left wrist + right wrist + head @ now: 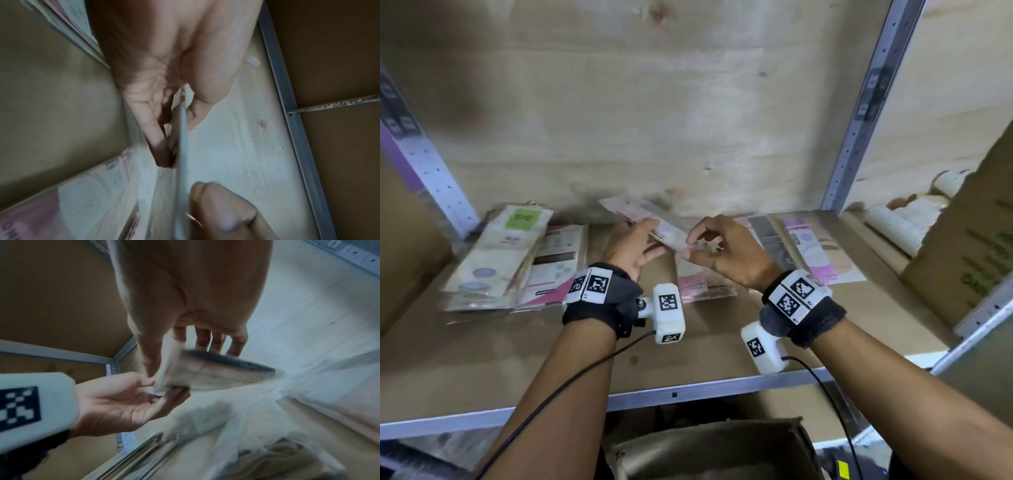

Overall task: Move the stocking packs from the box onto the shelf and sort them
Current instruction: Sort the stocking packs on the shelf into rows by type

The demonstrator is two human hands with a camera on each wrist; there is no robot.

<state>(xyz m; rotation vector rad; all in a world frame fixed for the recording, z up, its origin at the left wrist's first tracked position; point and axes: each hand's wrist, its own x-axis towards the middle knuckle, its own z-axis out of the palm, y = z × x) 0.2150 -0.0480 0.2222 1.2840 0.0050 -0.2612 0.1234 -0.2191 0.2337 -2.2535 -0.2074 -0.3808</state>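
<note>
I hold one pink-and-white stocking pack (666, 230) with both hands above the shelf board (517, 349). My left hand (654, 236) pinches its left end, thumb on top and fingers beneath. In the left wrist view the pack (183, 146) shows edge-on in my left hand (176, 142). My right hand (695, 244) pinches the pack's near right corner. Blurred in the right wrist view, the pack (207, 374) sits between thumb and fingers of my right hand (176, 356). The cardboard box (709, 448) stands open below the shelf edge.
Flat piles of packs lie on the shelf: a green-labelled pile (506, 253) far left, another pile (554, 263) beside it, a pink pile (702, 284) under my hands, a further pile (815, 246) to the right. A big carton (969, 246) stands beyond the right upright (859, 130).
</note>
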